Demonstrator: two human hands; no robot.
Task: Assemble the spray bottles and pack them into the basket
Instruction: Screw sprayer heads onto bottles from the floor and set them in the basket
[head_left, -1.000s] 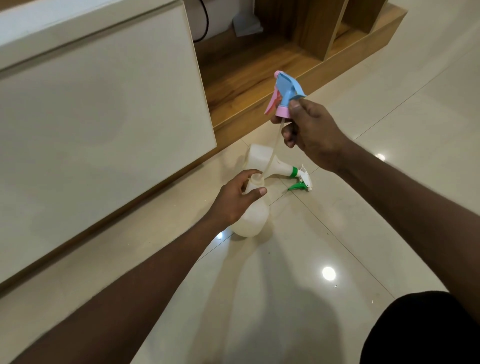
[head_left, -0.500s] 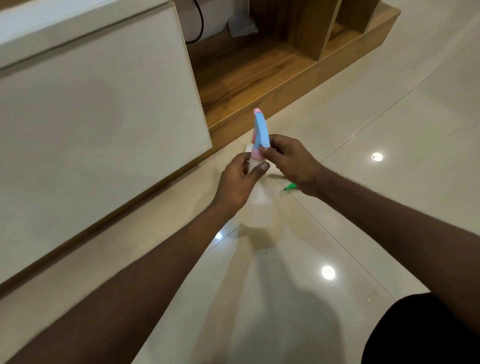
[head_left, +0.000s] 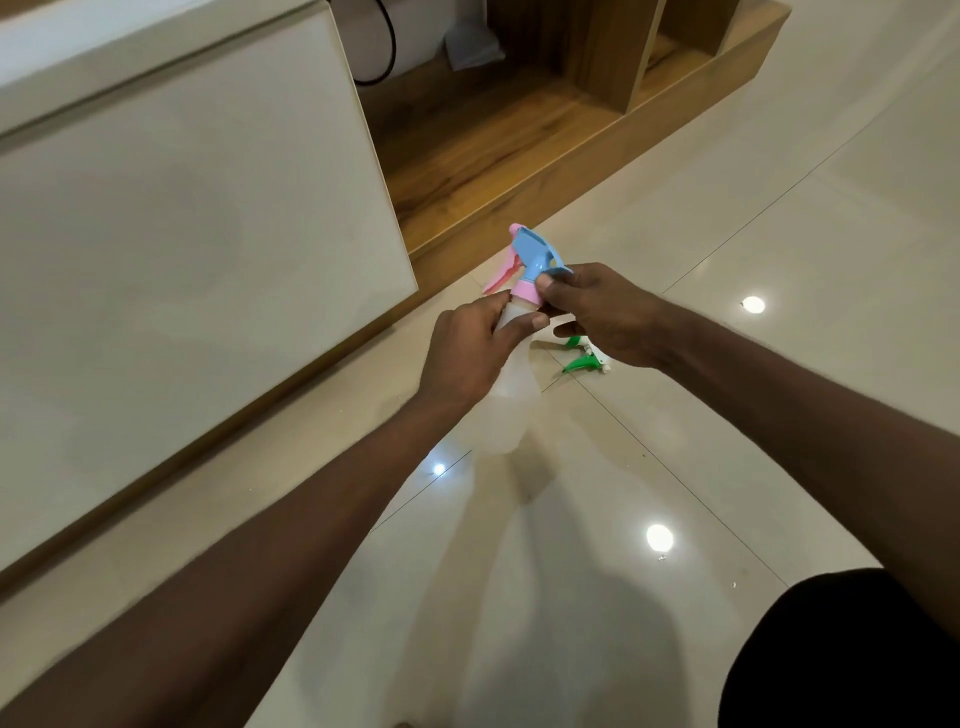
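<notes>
Glossy tiled floor, cabinet alongside. Your left hand grips the white bottle at its neck; your right hand pinches the blue-pink sprayer head, now seated on the neck, nozzle turned since half a second ago. Green sprayer reappears beyond your right hand.

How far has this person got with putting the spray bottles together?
Done: a green-topped bottle lies assembled on the floor. In hand: the left hand grips the white bottle at its neck while the right hand fits the blue and pink sprayer on it. Left: packing; no basket is in view.
</notes>
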